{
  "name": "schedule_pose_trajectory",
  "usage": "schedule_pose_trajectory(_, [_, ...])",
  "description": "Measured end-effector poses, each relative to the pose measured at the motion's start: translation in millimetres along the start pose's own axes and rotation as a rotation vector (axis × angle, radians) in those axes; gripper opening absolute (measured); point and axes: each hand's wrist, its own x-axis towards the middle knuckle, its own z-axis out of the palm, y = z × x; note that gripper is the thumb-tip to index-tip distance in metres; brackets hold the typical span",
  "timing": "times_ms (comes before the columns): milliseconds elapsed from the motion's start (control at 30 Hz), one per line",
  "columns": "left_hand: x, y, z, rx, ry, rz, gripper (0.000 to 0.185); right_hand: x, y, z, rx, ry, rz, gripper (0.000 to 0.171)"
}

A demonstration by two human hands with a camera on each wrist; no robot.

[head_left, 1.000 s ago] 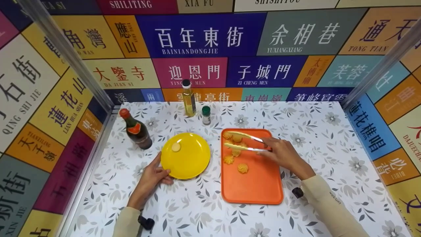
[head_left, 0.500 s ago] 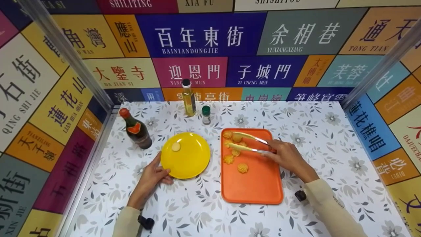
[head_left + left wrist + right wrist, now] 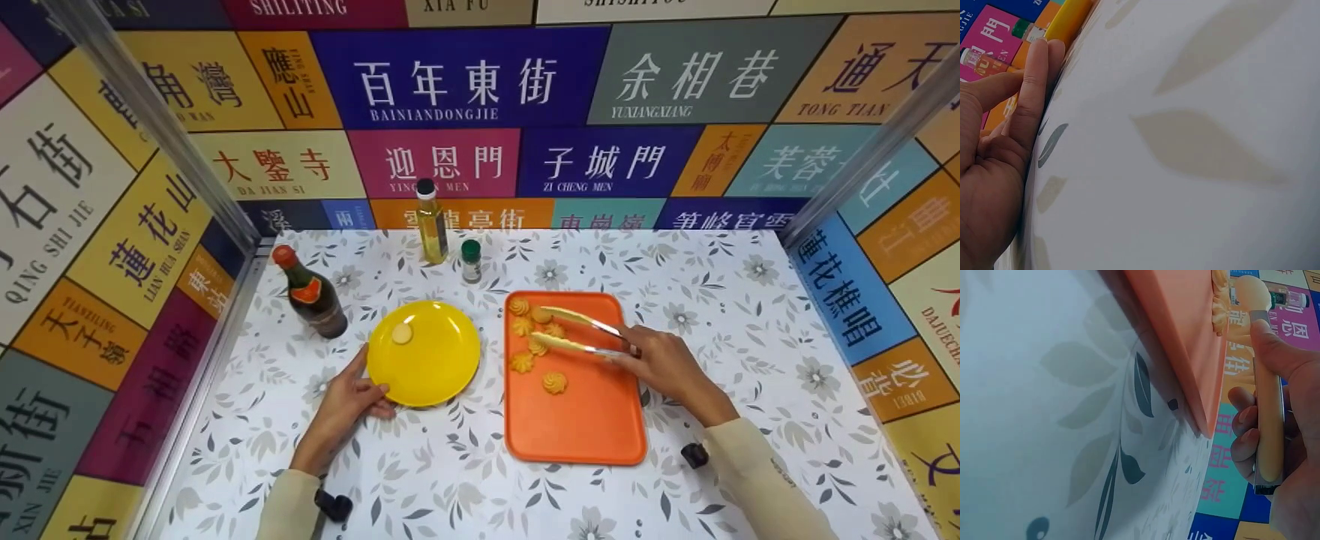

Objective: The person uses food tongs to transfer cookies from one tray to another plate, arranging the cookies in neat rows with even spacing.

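At the lower left rim of the yellow plate [image 3: 442, 367], my left hand [image 3: 349, 401] holds the edge, with a fingertip overlapping the rim. A small pale round biscuit [image 3: 403, 334] lies on the plate. My right hand [image 3: 664, 364] grips metal tongs [image 3: 589, 322] with pale heads, their two arms spread over the swirled cookies [image 3: 523, 326] on the orange tray [image 3: 585, 427]. One swirled cookie sits apart, lower on the tray. In the right wrist view the fingers wrap the tongs' handle [image 3: 1269, 422]. The left wrist view shows fingers stretched low along the table to the plate's edge.
A dark bottle with a red cap [image 3: 311, 296] stands left of the plate. Behind the plate are an oil bottle [image 3: 433, 232] and a green-capped small jar [image 3: 471, 262]. The flowered table [image 3: 480, 495] meets walls of printed signs on three sides.
My right hand and the tongs have drawn back to the right across the cookies, the tongs' arms still spread. My left hand, the plate and the cookies stay in place.
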Motion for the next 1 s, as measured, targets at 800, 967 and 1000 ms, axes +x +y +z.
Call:
schedule_pose_trajectory(800, [-0.3, 0.5, -0.4, 0.018, 0.008, -0.034, 0.095, -25.2, 5.7, -7.7, 0.028, 0.087, -0.068, 0.052])
schedule_pose_trajectory(967, [-0.5, 0.6, -0.1, 0.019, 0.001, -0.006, 0.095, -29.6, 6.3, -8.8, 0.079, 0.081, -0.073, 0.052])
schedule_pose_trajectory(1000, [-0.5, 0.7, -0.1, 0.018, -0.001, -0.001, 0.095, -30.2, 6.3, -9.0, 0.090, 0.080, -0.081, 0.052])
